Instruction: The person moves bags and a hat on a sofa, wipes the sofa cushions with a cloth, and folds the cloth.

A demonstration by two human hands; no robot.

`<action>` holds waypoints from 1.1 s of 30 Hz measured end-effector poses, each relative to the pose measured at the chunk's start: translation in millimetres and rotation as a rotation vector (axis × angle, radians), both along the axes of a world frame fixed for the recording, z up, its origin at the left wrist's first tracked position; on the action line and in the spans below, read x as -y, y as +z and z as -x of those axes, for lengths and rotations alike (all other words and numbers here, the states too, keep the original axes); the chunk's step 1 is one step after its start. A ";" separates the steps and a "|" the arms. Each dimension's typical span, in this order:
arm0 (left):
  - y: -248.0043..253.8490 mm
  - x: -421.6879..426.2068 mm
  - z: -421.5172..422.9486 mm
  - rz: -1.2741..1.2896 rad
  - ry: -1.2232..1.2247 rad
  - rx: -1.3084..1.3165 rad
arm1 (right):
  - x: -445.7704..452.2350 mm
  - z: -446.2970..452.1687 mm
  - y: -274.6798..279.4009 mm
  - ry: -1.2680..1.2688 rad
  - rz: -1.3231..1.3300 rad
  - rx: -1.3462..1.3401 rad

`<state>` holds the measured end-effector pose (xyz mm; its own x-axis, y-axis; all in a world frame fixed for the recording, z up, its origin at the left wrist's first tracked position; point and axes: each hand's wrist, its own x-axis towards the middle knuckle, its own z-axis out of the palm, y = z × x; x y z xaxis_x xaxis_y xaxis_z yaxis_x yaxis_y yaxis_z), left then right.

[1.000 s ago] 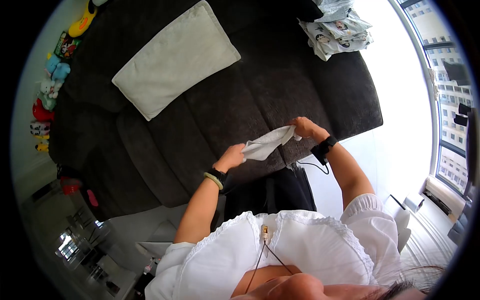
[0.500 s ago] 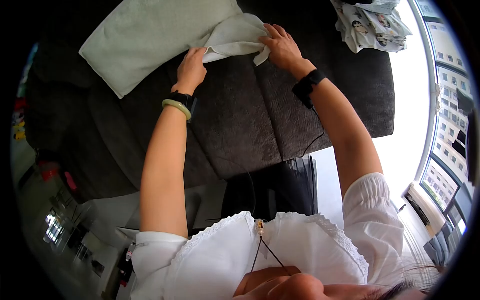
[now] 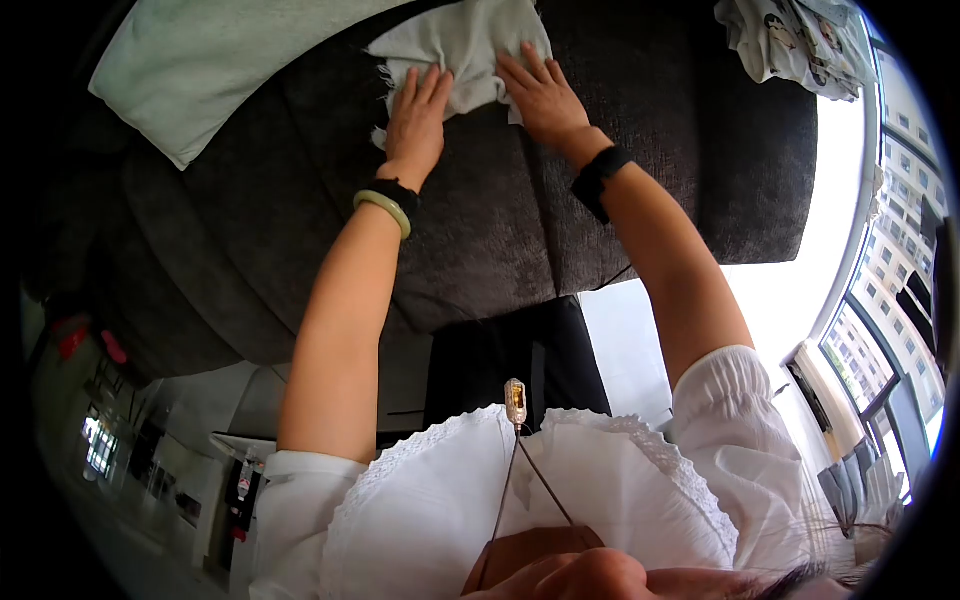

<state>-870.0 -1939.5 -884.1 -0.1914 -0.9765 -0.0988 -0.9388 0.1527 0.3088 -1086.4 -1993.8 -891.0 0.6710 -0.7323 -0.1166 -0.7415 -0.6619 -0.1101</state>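
A pale cloth with frayed edges (image 3: 465, 40) lies spread on the dark sofa (image 3: 470, 220), slightly wrinkled. My left hand (image 3: 418, 115) rests on its lower left part, fingers extended and a little apart. On the cloth's right side lies my right hand (image 3: 545, 98), palm down with its fingers spread. Neither hand is closed around the fabric. A light cushion (image 3: 220, 60) is on the sofa, left of the cloth.
Folded patterned fabric (image 3: 795, 45) sits at the sofa's upper right end. A window (image 3: 875, 330) is at the right. Red and pink items (image 3: 113, 347) show at the lower left. A thin cable hangs near the sofa's front edge.
Both hands have moved away from my body onto the sofa with the cloth. The cloth, held between them earlier, now lies flatter, and both hands have opened.
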 end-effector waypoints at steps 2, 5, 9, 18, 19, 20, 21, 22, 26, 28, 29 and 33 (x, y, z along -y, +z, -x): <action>2.8 -35.9 21.3 -0.020 -0.034 -0.075 | -35.4 16.1 5.9 0.014 -0.068 0.079; 5.7 -104.3 56.3 -0.134 -0.124 -0.162 | -110.6 44.4 20.7 0.008 -0.224 0.057; 3.0 -224.6 105.6 -0.326 -0.289 -0.270 | -254.3 104.5 19.3 -0.039 -0.504 0.032; 9.8 -297.2 118.3 -1.207 -0.321 -0.392 | -352.4 179.5 30.1 -0.213 -1.316 -0.422; 13.8 -280.7 113.1 -1.188 -0.351 -0.418 | -321.5 176.0 55.0 -0.324 -1.252 -0.284; 23.1 -261.5 107.9 -1.235 -0.273 -0.448 | -295.0 175.2 71.9 -0.414 -1.222 -0.161; 34.3 -241.3 102.5 -1.279 -0.191 -0.478 | -275.7 177.0 77.5 -0.461 -1.188 -0.134; 42.3 -224.5 97.0 -1.320 -0.107 -0.511 | -256.7 178.3 83.5 -0.506 -1.152 -0.107; 67.8 -169.0 77.8 -1.335 0.089 -0.848 | -185.0 179.1 122.6 -0.603 -1.053 0.072; 83.0 -144.5 74.1 -1.342 0.149 -0.918 | -151.4 180.7 142.5 -0.526 -1.015 0.074; 89.2 -133.4 74.0 -1.319 0.149 -0.952 | -133.9 182.2 152.5 -0.514 -1.028 0.060; 118.7 -102.4 87.0 -1.176 0.095 -1.082 | -63.9 204.6 187.0 -0.505 -1.065 0.154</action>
